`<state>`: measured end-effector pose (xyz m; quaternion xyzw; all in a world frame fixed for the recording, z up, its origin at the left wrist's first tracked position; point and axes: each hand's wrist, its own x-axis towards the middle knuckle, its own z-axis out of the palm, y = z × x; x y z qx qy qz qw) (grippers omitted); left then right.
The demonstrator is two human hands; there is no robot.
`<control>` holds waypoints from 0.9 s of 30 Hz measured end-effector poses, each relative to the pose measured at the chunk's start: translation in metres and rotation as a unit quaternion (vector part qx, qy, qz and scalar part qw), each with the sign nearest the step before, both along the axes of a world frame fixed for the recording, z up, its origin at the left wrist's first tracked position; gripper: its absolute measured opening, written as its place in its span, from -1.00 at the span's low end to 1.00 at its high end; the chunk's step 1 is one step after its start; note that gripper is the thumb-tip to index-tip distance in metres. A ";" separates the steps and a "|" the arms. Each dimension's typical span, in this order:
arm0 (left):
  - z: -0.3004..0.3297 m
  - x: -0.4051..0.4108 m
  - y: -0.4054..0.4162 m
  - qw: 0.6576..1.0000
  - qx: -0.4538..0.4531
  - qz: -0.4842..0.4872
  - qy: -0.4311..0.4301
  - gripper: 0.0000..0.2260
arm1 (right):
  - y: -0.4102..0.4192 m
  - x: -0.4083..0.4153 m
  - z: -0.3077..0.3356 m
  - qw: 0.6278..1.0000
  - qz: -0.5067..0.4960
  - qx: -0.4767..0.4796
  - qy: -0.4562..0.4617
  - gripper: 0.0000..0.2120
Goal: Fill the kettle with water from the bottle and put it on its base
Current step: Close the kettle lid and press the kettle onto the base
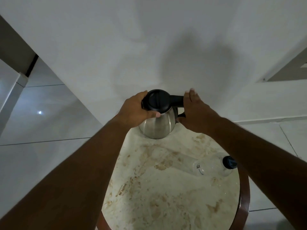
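At frame centre, the steel kettle with black lid [157,112] stands on the round marble-patterned table [166,196]. The left hand [135,107] grasps its lid; the right hand [194,110] rests unclenched against the handle. The clear plastic bottle [214,165] lies capped at lower right, seemingly empty. No base shows, so whether placing remains I cannot tell.

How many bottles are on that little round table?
1. The clear plastic bottle lies on its side near the table's right edge, dark cap on, apart from the kettle at the far edge. The arms could hide something small.
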<state>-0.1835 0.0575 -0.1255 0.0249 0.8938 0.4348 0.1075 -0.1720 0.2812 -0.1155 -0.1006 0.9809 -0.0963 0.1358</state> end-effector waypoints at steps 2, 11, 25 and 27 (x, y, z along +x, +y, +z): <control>0.001 0.000 0.002 1.000 -0.021 -0.008 0.010 -0.34 | 0.000 -0.001 0.002 1.000 0.004 -0.030 -0.002 -0.20; 0.005 0.018 0.017 0.982 -0.171 -0.008 0.078 -0.52 | -0.011 -0.002 -0.004 0.996 -0.005 -0.073 0.060 -0.47; -0.017 0.028 0.015 0.945 -0.254 -0.035 0.201 -0.50 | -0.011 0.003 -0.018 0.993 0.006 -0.040 0.113 -0.45; -0.020 0.032 0.014 0.952 -0.235 -0.027 0.196 -0.49 | -0.012 0.005 -0.017 0.994 0.002 -0.041 0.104 -0.44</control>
